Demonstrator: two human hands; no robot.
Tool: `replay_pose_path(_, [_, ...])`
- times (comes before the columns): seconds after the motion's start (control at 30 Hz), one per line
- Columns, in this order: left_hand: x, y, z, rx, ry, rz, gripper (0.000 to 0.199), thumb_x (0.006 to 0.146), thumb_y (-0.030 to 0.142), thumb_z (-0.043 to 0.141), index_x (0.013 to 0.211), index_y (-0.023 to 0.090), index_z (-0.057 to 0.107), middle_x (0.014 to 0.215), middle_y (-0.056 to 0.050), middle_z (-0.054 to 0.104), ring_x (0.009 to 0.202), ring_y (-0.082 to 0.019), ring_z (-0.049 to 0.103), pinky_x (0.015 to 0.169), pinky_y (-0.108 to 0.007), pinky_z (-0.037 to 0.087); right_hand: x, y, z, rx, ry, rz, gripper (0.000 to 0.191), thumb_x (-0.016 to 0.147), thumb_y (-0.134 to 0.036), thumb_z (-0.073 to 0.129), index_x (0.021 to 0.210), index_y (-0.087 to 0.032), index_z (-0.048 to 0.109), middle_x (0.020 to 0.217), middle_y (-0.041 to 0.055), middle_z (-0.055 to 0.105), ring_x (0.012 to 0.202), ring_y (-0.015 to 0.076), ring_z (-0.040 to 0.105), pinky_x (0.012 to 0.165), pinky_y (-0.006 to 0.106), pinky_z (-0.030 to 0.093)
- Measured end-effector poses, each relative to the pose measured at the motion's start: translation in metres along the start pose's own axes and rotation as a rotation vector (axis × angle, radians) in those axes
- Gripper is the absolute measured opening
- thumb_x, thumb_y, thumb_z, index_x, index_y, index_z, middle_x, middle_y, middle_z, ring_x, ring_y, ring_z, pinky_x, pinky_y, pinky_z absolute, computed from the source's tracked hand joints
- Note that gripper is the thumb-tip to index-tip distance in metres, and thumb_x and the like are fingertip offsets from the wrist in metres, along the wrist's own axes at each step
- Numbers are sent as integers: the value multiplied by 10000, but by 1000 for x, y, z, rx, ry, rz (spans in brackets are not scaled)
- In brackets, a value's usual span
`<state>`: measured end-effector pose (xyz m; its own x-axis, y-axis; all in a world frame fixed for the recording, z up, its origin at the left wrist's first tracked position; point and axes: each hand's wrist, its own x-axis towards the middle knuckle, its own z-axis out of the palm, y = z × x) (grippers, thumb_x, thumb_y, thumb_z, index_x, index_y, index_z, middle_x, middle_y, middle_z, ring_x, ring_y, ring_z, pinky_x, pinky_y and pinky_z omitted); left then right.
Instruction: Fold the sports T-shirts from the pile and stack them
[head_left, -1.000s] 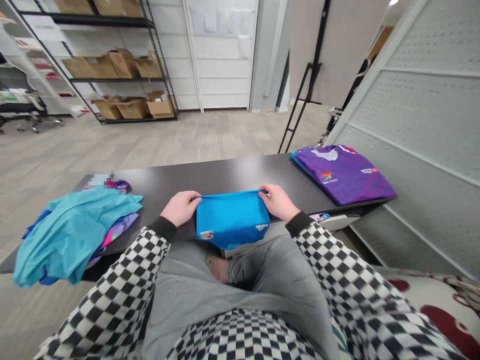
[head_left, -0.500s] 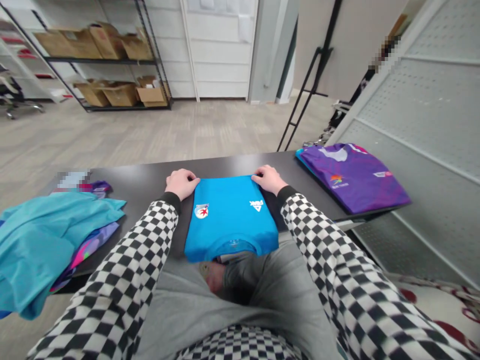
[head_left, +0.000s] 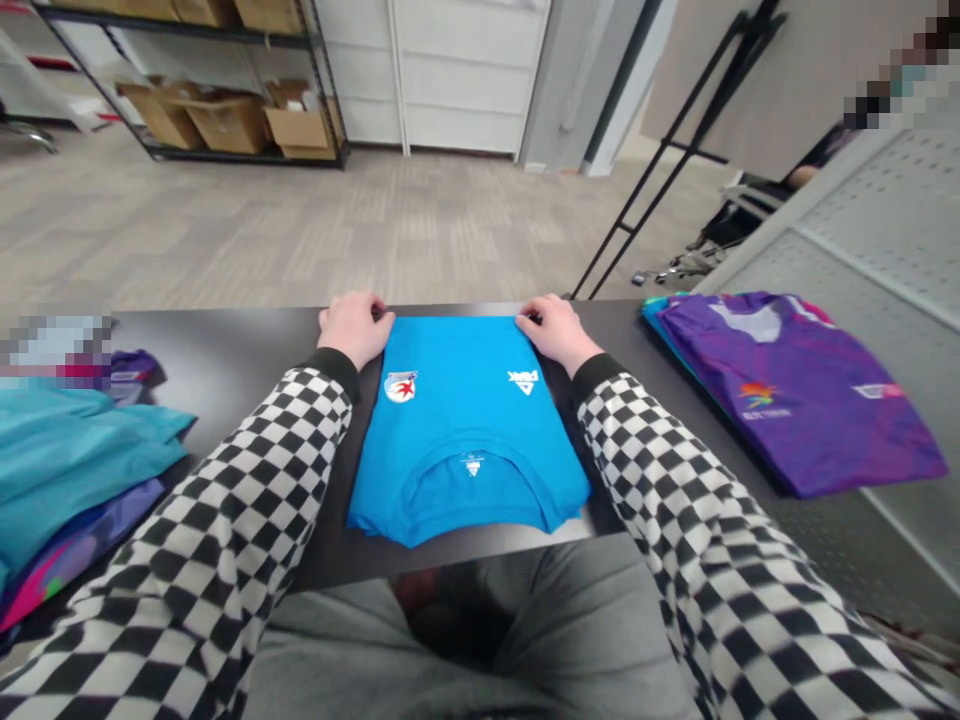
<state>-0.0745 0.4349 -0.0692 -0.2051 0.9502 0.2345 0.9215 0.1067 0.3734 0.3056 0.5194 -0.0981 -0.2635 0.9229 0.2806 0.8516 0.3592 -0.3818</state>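
A folded blue T-shirt (head_left: 465, 400) lies flat on the dark table (head_left: 247, 345), its round neckline toward me and its two chest logos upright to the sides. At the shirt's far left corner, my left hand (head_left: 354, 325) pinches the edge between thumb and fingers. My right hand (head_left: 556, 330) does the same at the far right corner. The fingertips curl out of sight behind the far edge.
To the right sits a stack of folded shirts, a purple shirt (head_left: 802, 390) on top. A loose heap with a teal shirt (head_left: 82, 440) lies at left. Beyond the table stand a black metal frame (head_left: 637, 200) and a shelf with cardboard boxes (head_left: 225, 120). A perforated panel (head_left: 885, 240) rises at right.
The blue T-shirt now rests wholly on the table, where its collar end hung over the near edge before. Both hands have kept their grip on the far corners. My view has tilted downward.
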Motion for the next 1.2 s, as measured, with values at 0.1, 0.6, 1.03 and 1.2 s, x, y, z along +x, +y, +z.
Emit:
replay_pose_path(0.1, [-9, 13, -6, -53, 107, 181, 515, 1068, 398, 568, 1530, 203, 685, 1542, -187, 692, 1500, -419, 581, 1317, -655, 380, 6, 10, 6, 64, 104, -21, 326, 1060, -332, 620, 1332, -228, 764, 1274, 150, 780, 1206, 374, 687, 1121, 589, 552])
replay_pose_path(0.6, [-84, 28, -17, 209, -391, 243, 910, 1121, 743, 296, 1858, 210, 316, 1934, -99, 229, 1794, -380, 220, 1438, -626, 184, -92, 10, -37, 222, 413, 44, 393, 968, -236, 528, 1260, -183, 785, 1109, 161, 841, 1047, 352, 748, 1055, 541, 590])
replay_pose_path(1.03, [-164, 15, -106, 338, -206, 405, 820, 1090, 776, 422, 1695, 255, 612, 1733, -175, 601, 1597, -427, 560, 1353, -663, 352, -160, -14, -43, 219, 375, 43, 331, 905, -169, 552, 1134, -193, 790, 1009, 141, 805, 1007, 343, 711, 986, 476, 562])
replay_pose_path(1.2, [-142, 4, -52, 238, -435, 729, 822, 1122, 744, 431, 1827, 323, 405, 1907, -81, 335, 1773, -384, 288, 1439, -645, 191, -168, -21, -44, 181, 315, 43, 305, 914, -155, 565, 1114, -198, 792, 944, 109, 787, 968, 317, 697, 972, 438, 548])
